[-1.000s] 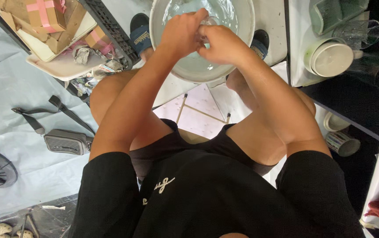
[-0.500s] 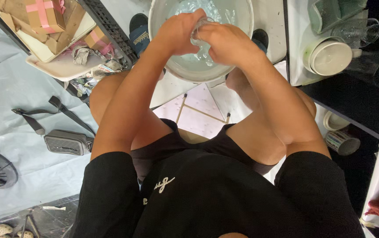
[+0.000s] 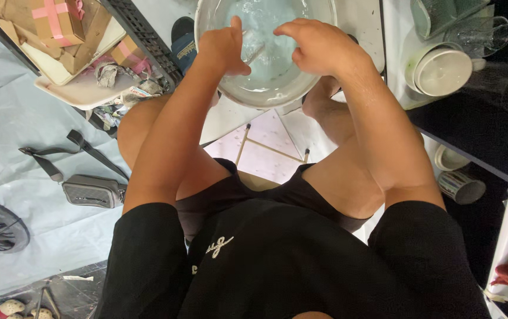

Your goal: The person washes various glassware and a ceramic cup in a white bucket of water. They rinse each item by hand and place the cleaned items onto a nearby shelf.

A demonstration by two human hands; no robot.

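Note:
I sit over a round metal basin [image 3: 268,100] of foamy water between my feet. My left hand [image 3: 221,48] grips a small clear glass [image 3: 254,46] just above the water, thumb pointing up. My right hand [image 3: 319,44] hovers to the right of the glass with its fingers spread and curved; it does not seem to touch the glass. Much of the glass is hidden by my left hand and blurred by the water behind it.
White mugs [image 3: 443,71] and a clear glass mug [image 3: 484,35] stand on a white surface at the right. Two more cups [image 3: 460,186] lie lower right. A black crate with cardboard boxes [image 3: 59,29] is at the upper left, and a grey strap bag [image 3: 94,190] lies on the floor sheet.
Both hands were closed together around the glass over the basin. Now they have parted: my right hand has let go and moved right, while my left hand keeps the glass.

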